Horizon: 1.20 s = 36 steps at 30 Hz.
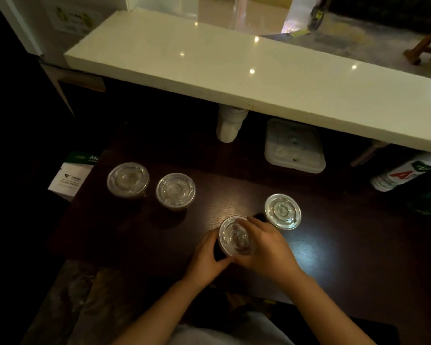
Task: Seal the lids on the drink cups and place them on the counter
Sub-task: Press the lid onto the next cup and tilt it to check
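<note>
Several drink cups with clear plastic lids stand on a dark wooden table (346,257). Both hands wrap the nearest cup (235,236): my left hand (207,255) grips its left side, and my right hand (269,247) covers its right side with fingers on the lid's edge. A second lidded cup (282,211) stands just right of it, behind my right hand. Two more lidded cups (128,180) (175,191) stand side by side at the left. The white counter (259,78) runs across above the table.
Under the counter's edge stand a stack of white cups (229,125), a white lidded box (294,145) and a bottle lying on its side (403,174). A white and green carton (72,178) sits left of the table. A wooden stand (426,48) is on the counter's far right.
</note>
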Motion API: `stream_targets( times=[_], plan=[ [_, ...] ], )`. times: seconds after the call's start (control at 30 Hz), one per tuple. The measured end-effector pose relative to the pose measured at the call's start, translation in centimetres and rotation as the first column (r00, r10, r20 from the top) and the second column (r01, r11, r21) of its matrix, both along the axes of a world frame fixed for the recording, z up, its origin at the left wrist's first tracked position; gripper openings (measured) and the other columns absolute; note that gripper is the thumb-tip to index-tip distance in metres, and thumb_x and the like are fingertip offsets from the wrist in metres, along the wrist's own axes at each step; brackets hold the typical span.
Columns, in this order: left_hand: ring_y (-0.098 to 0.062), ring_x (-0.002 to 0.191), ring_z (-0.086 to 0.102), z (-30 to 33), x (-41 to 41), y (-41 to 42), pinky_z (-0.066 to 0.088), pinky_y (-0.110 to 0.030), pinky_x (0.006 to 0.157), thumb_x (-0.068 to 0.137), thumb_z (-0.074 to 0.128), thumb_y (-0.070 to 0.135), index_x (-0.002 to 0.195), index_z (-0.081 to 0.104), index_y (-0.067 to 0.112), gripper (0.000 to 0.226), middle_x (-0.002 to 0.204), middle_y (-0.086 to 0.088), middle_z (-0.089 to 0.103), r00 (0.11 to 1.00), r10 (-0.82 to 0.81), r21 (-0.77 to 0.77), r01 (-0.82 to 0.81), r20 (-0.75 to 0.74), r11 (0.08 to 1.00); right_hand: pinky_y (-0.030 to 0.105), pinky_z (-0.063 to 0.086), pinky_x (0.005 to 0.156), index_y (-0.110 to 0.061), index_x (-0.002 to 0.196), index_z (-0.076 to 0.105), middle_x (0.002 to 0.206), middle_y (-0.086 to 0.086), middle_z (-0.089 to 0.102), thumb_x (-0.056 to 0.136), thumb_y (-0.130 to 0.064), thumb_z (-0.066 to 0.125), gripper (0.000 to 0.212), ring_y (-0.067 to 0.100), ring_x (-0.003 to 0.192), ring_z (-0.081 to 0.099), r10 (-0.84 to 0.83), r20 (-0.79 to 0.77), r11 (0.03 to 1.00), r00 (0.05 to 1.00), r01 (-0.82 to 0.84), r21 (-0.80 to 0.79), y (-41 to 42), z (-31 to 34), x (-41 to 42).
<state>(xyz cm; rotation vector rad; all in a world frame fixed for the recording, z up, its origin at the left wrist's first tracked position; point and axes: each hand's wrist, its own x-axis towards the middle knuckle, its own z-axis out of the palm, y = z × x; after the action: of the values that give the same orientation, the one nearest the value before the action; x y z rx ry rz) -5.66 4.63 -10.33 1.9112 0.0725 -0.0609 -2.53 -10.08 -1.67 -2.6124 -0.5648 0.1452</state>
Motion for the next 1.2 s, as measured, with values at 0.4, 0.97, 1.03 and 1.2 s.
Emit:
stream_targets(
  times=[0.4, 0.97, 1.03, 1.2],
  plan=[
    [-0.005, 0.112, 0.055, 8.6, 0.6, 5.2, 0.046, -0.018, 0.090, 0.064, 0.079, 0.008, 0.106, 0.050, 0.038, 0.060, 0.115, 0.003, 0.060, 0.956, 0.234, -0.224, -0.192, 0.177, 0.955, 0.030, 0.052, 0.088, -0.013, 0.104, 0.066, 0.106, 0.012, 0.070, 0.072, -0.022, 0.070, 0.034, 0.016, 0.098, 0.065, -0.050, -0.702, 0.411, 0.710, 0.655, 0.634, 2.2, 3.1, 0.8],
    [-0.008, 0.142, 0.002, 14.0, 0.2, 8.1, 0.013, -0.031, 0.113, 0.083, 0.045, 0.029, 0.144, 0.015, 0.018, 0.068, 0.154, 0.003, 0.012, 0.857, -0.451, 0.715, 0.151, 0.250, 0.683, 0.043, 0.031, 0.109, -0.008, 0.133, 0.044, 0.132, 0.023, 0.051, 0.055, -0.036, 0.087, 0.094, 0.034, 0.123, 0.048, 0.744, -0.594, -0.288, 0.306, 0.949, 0.129, 8.9, -1.6, -0.2],
    [-0.008, 0.142, -0.002, 13.6, -0.2, 7.6, 0.010, -0.033, 0.114, 0.084, 0.043, 0.037, 0.145, 0.010, 0.018, 0.071, 0.155, 0.003, 0.007, 0.854, -0.474, 0.746, 0.171, 0.213, 0.644, 0.042, 0.033, 0.108, -0.008, 0.134, 0.043, 0.133, 0.021, 0.051, 0.053, -0.037, 0.088, 0.097, 0.032, 0.123, 0.049, 0.735, -0.603, -0.291, 0.310, 0.948, 0.132, 8.7, -2.0, -0.3],
    [-0.006, 0.141, -0.009, 12.6, -0.5, 7.3, 0.001, -0.033, 0.116, 0.086, 0.043, 0.050, 0.145, 0.002, 0.022, 0.077, 0.155, 0.006, -0.002, 0.861, -0.488, 0.774, 0.209, 0.143, 0.597, 0.044, 0.049, 0.092, -0.010, 0.134, 0.044, 0.132, 0.019, 0.053, 0.048, -0.038, 0.090, 0.101, 0.030, 0.119, 0.053, 0.715, -0.630, -0.284, 0.303, 0.949, 0.135, 8.2, -2.8, -0.7]
  ],
)
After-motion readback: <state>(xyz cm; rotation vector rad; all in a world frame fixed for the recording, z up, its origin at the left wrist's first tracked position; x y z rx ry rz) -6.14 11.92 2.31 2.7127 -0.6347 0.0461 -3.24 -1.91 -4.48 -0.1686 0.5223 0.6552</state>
